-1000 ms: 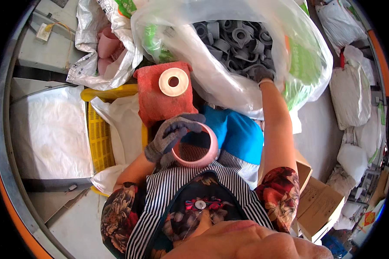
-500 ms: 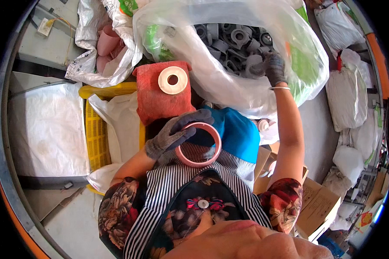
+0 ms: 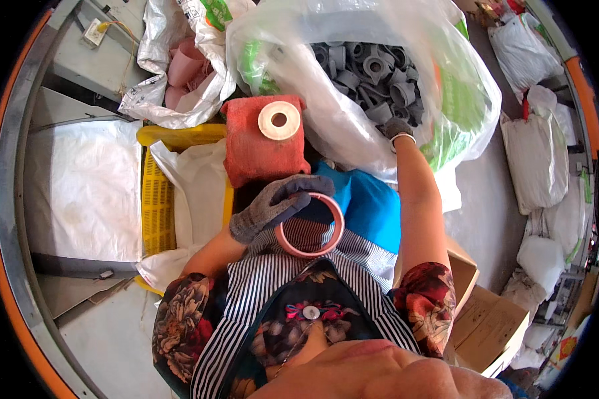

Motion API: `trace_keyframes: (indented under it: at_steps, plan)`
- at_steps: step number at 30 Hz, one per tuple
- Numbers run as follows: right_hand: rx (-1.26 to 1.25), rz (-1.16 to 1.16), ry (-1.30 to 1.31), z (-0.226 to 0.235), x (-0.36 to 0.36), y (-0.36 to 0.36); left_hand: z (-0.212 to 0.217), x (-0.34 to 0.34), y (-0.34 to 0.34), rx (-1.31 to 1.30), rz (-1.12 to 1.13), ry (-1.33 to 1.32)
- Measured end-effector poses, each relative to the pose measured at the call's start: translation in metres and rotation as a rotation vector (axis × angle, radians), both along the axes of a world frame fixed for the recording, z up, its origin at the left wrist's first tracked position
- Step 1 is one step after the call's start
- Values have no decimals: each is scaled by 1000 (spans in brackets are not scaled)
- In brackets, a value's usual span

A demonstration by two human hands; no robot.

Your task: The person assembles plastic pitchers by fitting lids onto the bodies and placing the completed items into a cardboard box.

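Observation:
A wide pink ring [image 3: 340,226] is gripped at its upper left rim by my gloved left hand [image 3: 273,204], in front of my striped apron. My right hand [image 3: 398,128], also in a grey glove, reaches into the mouth of a large white plastic bag [image 3: 343,143]. It is at the near side of a heap of grey plastic fittings [image 3: 376,66]. The fingers of that hand are mostly hidden, so whether they hold a fitting does not show. Beyond my left hand, a cream-coloured roll [image 3: 267,125] with a round hole lies on a red cloth-covered block [image 3: 263,163].
To the left stands a yellow crate [image 3: 158,213] lined with white sacking. A white sack [image 3: 140,106] with pink pieces [image 3: 188,63] stands at the far left. Cardboard boxes [image 3: 489,326] are by my right elbow, and stuffed white sacks [image 3: 534,159] line the right side.
My right hand has come nearer and slightly left within the bag's mouth, to the near edge of the grey fittings. My left hand still holds the pink ring. The whole view has shifted slightly.

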State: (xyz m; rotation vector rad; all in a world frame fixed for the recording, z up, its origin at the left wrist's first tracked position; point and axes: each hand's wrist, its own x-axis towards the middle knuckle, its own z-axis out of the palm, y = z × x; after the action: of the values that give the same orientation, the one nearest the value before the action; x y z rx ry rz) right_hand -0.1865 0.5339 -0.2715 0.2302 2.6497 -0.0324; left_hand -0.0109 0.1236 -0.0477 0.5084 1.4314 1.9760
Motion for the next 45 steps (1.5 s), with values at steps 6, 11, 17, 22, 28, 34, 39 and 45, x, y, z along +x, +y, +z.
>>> trace_keyframes:
  at_steps: [6, 11, 17, 22, 28, 34, 39, 45]
  plan:
    - [116, -64, 155, -64, -24, 121, 1, -16, 10, 64, -146, -19]
    - [-1786, -363, 420, 87, -29, -12, -12, -16, 17, 4, -76, -79]
    - [-1303, -314, 498, 38, -27, -46, -18, -20, 15, -11, -85, -12]
    - [-792, 30, 92, -29, -45, -46, -14, -20, 16, -12, -68, -23]
    - [-630, -143, 61, -41, -62, -73, -14, -19, 14, -6, -86, -15]
    - [-775, 21, 158, 3, -58, -73, -7, -16, 9, -35, -72, -42]
    - [-1147, 156, 358, 65, -46, -33, -13, -12, 17, -25, -98, -86]
    - [-1772, -718, -4, 171, -26, -51, -23, -4, 14, -45, -20, 118]
